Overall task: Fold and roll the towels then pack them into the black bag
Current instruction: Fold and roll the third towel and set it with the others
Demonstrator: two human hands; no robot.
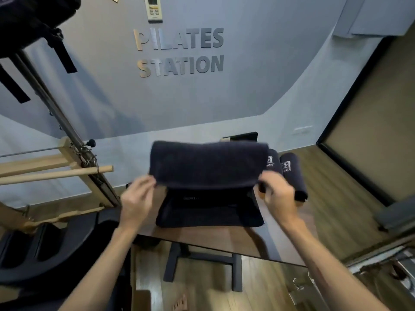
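A dark towel [208, 163] hangs doubled over above the wooden table [213, 237], held up at its lower corners by both hands. My left hand [138, 197] pinches its left corner and my right hand [278, 196] pinches its right corner. Beneath it a flat dark fabric piece [208, 212] lies on the table; I cannot tell whether it is a folded towel or the black bag. Two rolled dark towels [292, 173] with white logos lie side by side at the right of the table, partly hidden by my right hand.
Wooden bars and a metal frame of pilates equipment [74, 167] stand to the left of the table. A black padded seat [51, 245] sits low left. A wall with lettering is behind. A dark-framed panel [363, 140] is at the right.
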